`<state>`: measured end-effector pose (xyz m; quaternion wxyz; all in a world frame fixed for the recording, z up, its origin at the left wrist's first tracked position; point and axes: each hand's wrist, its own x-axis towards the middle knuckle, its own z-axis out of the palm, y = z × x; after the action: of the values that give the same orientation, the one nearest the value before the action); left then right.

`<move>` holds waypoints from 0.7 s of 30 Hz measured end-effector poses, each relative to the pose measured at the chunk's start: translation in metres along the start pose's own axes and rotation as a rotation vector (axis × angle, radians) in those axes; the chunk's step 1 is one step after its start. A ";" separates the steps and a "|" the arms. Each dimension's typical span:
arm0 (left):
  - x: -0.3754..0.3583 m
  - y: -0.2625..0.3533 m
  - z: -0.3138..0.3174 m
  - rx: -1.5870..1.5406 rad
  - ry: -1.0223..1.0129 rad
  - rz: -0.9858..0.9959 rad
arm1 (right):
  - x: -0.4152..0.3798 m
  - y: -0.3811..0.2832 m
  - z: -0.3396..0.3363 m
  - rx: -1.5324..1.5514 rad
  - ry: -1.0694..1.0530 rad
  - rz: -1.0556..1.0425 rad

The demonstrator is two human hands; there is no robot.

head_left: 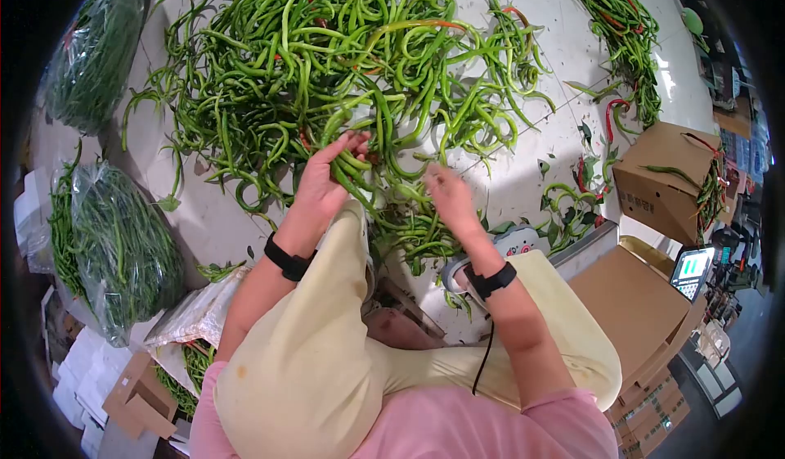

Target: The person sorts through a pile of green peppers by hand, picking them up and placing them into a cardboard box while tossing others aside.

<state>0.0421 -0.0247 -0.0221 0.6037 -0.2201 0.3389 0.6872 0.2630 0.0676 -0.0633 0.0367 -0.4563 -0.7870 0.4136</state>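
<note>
Long green chili peppers (327, 58) lie in a wide heap on the pale tiled floor in front of me, with a few red ones among them. My left hand (331, 173) is at the near edge of this heap, its fingers curled round several green chili peppers (353, 170). To its right my right hand (448, 197) hovers over a smaller pile of green chili peppers (421, 234) between my feet. Its fingers are bent and somewhat blurred, and whether they hold anything I cannot make out. Each wrist wears a black band.
Clear plastic bags of green chilies (123, 246) stand on the left. Another chili pile (617, 33) lies at the far right. A cardboard box (666, 181) with chilies on it and a digital scale display (693, 271) are to the right. Loose leaves (564, 230) litter the floor.
</note>
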 end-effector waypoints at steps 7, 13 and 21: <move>0.001 -0.006 -0.004 -0.003 0.031 -0.054 | 0.073 0.033 0.021 0.091 0.407 0.358; -0.001 -0.008 0.007 0.107 0.023 -0.054 | 0.052 -0.003 0.026 0.413 0.452 0.307; -0.001 -0.016 -0.005 0.348 0.005 -0.015 | -0.010 -0.069 0.032 0.441 0.093 -0.124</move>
<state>0.0571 -0.0284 -0.0275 0.6368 -0.1166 0.4528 0.6131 0.2077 0.0234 -0.0340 0.1972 -0.4063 -0.7016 0.5512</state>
